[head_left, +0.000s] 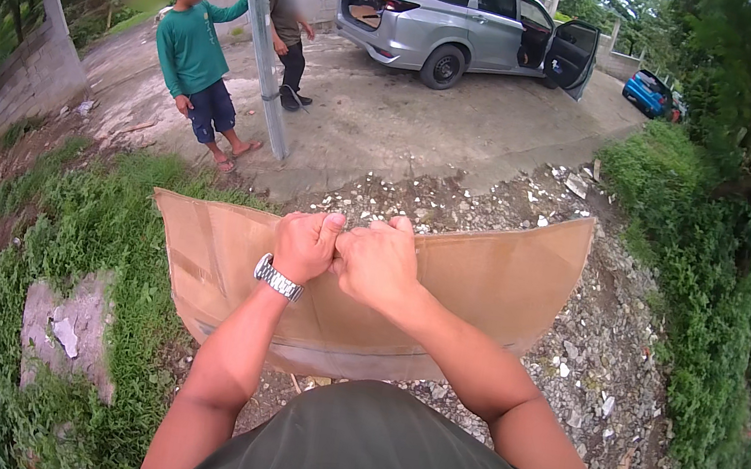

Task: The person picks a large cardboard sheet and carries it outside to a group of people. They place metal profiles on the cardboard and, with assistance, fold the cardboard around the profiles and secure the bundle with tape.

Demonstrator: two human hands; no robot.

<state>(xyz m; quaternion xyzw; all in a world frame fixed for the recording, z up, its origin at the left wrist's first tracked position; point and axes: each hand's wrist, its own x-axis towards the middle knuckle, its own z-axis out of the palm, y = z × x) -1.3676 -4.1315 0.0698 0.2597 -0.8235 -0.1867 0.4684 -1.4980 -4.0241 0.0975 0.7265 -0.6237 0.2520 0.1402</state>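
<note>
A wide sheet of brown cardboard [486,282] hangs in front of my body, its long upper edge running left to right. My left hand [303,243], with a metal-banded watch [278,278] on the wrist, is closed on the middle of that edge. Right beside it, touching or nearly so, my right hand [381,260] grips the same edge with its fingers curled. The fingertips of both hands are hidden behind knuckles and cardboard. Creases cross the left part of the sheet, and its lower edge bows near my shirt.
Rubble and white stones [590,367] cover the ground around the sheet. Grass [103,221] grows at left, bushes [693,216] at right. Two people stand by a grey metal post [269,41]. Beyond, a silver car [496,33] has its tailgate and a door open; a blue car [648,93] stands farther off.
</note>
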